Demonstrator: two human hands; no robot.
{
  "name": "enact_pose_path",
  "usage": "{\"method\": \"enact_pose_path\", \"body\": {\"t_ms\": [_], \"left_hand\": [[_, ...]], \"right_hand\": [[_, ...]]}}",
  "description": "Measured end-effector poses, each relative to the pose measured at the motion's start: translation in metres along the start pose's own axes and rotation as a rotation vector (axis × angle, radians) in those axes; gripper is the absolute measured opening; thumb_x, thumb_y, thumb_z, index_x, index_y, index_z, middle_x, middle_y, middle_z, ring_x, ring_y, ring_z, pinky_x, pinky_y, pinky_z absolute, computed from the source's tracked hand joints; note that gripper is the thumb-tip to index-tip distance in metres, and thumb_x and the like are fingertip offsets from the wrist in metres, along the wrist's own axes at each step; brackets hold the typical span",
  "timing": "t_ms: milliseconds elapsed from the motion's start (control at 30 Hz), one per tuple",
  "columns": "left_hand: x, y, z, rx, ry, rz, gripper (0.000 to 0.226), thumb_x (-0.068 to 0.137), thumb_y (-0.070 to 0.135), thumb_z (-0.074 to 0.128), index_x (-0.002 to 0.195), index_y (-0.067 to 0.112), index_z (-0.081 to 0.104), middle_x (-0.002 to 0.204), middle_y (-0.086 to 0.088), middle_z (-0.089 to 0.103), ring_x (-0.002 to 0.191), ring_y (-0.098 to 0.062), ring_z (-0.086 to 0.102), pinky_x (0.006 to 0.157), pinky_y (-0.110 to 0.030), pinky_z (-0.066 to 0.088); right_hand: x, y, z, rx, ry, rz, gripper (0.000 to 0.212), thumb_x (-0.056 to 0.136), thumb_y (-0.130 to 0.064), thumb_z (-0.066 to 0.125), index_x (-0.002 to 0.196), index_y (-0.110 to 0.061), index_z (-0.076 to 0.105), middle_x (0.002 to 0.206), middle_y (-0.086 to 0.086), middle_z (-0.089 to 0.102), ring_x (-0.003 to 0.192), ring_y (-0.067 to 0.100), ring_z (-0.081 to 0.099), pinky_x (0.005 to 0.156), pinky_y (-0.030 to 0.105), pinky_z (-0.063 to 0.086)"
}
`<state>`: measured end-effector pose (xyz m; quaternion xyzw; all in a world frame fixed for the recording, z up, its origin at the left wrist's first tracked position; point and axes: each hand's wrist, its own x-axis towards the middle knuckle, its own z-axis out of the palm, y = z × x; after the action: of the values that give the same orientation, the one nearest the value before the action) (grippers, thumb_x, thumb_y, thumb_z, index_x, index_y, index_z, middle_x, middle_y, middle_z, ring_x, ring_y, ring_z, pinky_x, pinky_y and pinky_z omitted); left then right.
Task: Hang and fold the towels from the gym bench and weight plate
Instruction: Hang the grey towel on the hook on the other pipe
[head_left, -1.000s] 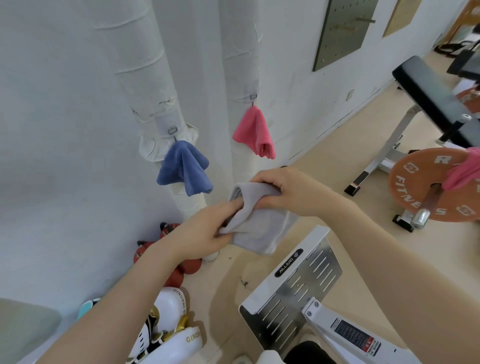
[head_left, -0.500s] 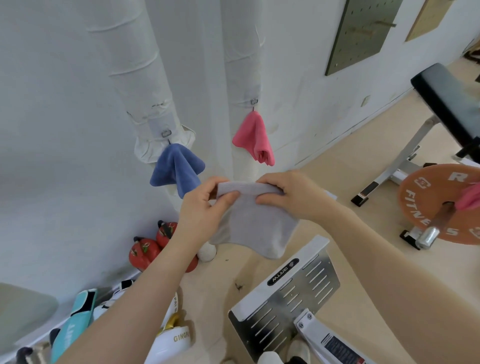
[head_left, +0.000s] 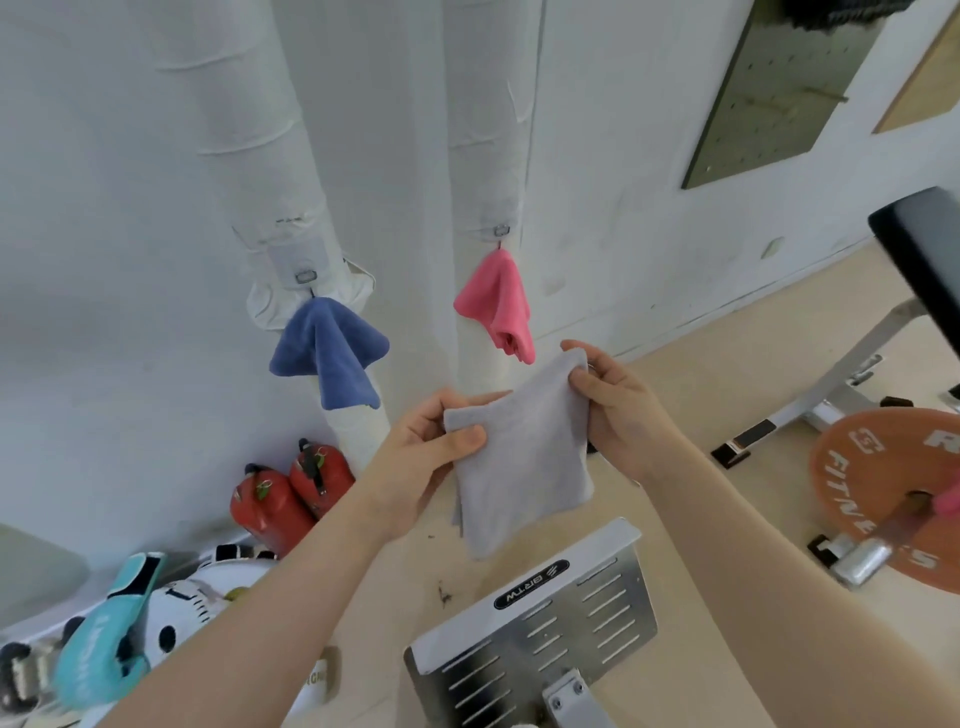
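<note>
A folded grey towel (head_left: 524, 457) hangs in the air between my two hands. My left hand (head_left: 426, 457) pinches its upper left corner, thumb on the front. My right hand (head_left: 618, 410) pinches the upper right corner, held a little higher. On the white pipes behind, a blue towel (head_left: 330, 353) and a pink towel (head_left: 496, 306) each hang from a hook. The orange weight plate (head_left: 883, 483) stands at the right, with a bit of another pink towel (head_left: 950, 499) on its bar at the frame edge. The black bench pad (head_left: 924, 244) shows at the far right.
A metal footplate (head_left: 535, 644) of a machine lies just below the towel. Two red kettlebell-like objects (head_left: 285, 499) sit by the pipe base. Boxing gloves and gear (head_left: 130, 623) lie at lower left. The bench's white frame (head_left: 852, 379) stands on the beige floor.
My hands have spread apart, drawing the grey towel from a bunched fold into a flat folded square. The right hand has risen above the left.
</note>
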<state>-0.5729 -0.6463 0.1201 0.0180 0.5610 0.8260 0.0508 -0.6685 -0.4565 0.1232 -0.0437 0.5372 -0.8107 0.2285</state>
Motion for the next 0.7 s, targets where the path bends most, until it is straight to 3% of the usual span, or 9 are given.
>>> {"method": "enact_pose_path", "body": {"t_ms": [100,167,233,300,433,533,600,700], "left_hand": [[0.008,-0.006,0.010,-0.206,-0.098,-0.040,0.045,0.062,0.041,0.080,0.087,0.011,0.058,0.110,-0.006,0.070,0.097,-0.018,0.065,0.077,-0.027,0.054],[0.017,-0.002,0.024,-0.287,-0.076,-0.077,0.052,0.072,0.057,0.064,0.106,0.017,0.059,0.103,-0.010,0.072,0.094,-0.021,0.068,0.080,-0.030,0.056],[0.026,0.004,0.035,-0.120,0.070,-0.072,0.045,0.090,0.049,0.040,0.122,0.019,0.050,0.085,-0.009,0.074,0.080,-0.019,0.071,0.076,-0.028,0.057],[0.032,0.010,0.043,0.072,0.200,-0.001,0.033,0.099,0.030,0.031,0.123,0.013,0.046,0.071,-0.007,0.072,0.065,-0.016,0.069,0.068,-0.026,0.058],[0.033,0.023,0.047,0.157,0.255,0.075,0.025,0.097,0.018,0.040,0.121,0.011,0.043,0.069,-0.008,0.070,0.061,-0.016,0.068,0.067,-0.028,0.059],[0.032,0.037,0.043,0.220,0.263,0.087,0.032,0.095,0.014,0.047,0.125,0.023,0.042,0.063,-0.008,0.069,0.062,-0.018,0.068,0.074,-0.033,0.058],[0.031,0.051,0.039,0.375,0.291,0.089,0.039,0.090,0.014,0.056,0.123,0.030,0.043,0.055,-0.003,0.067,0.059,-0.013,0.068,0.074,-0.028,0.058],[0.030,0.075,0.025,0.549,0.377,0.087,0.043,0.082,0.017,0.067,0.120,0.024,0.047,0.047,0.002,0.064,0.052,-0.006,0.064,0.060,-0.017,0.053]], "right_hand": [[0.013,-0.006,0.009,0.067,-0.011,-0.001,0.016,0.095,-0.004,0.043,0.102,-0.015,0.053,0.078,0.001,0.066,0.069,0.014,0.065,0.061,0.023,0.054],[0.019,-0.009,0.018,-0.020,-0.045,0.019,0.011,0.095,-0.006,0.046,0.097,-0.014,0.052,0.081,0.004,0.062,0.066,0.014,0.061,0.057,0.021,0.052],[0.024,-0.011,0.023,-0.160,-0.114,0.005,0.008,0.093,-0.009,0.052,0.091,-0.016,0.055,0.087,0.007,0.063,0.063,0.013,0.058,0.056,0.021,0.050],[0.026,-0.014,0.028,-0.209,-0.197,-0.005,0.006,0.091,-0.011,0.056,0.090,-0.016,0.059,0.091,0.010,0.064,0.066,0.016,0.059,0.060,0.025,0.049],[0.030,-0.023,0.039,-0.256,-0.277,-0.029,0.008,0.090,-0.016,0.058,0.089,-0.017,0.066,0.072,0.001,0.067,0.059,0.013,0.061,0.055,0.024,0.049],[0.033,-0.032,0.052,-0.311,-0.354,0.001,0.016,0.089,-0.024,0.060,0.097,-0.011,0.066,0.067,0.003,0.065,0.060,0.017,0.060,0.061,0.029,0.050],[0.035,-0.038,0.061,-0.304,-0.388,0.041,0.018,0.089,-0.024,0.061,0.097,-0.010,0.068,0.073,0.008,0.067,0.070,0.023,0.063,0.069,0.032,0.052],[0.039,-0.045,0.079,-0.271,-0.450,0.062,0.017,0.088,-0.024,0.061,0.090,-0.012,0.072,0.079,0.014,0.069,0.075,0.025,0.065,0.073,0.034,0.055]]}}
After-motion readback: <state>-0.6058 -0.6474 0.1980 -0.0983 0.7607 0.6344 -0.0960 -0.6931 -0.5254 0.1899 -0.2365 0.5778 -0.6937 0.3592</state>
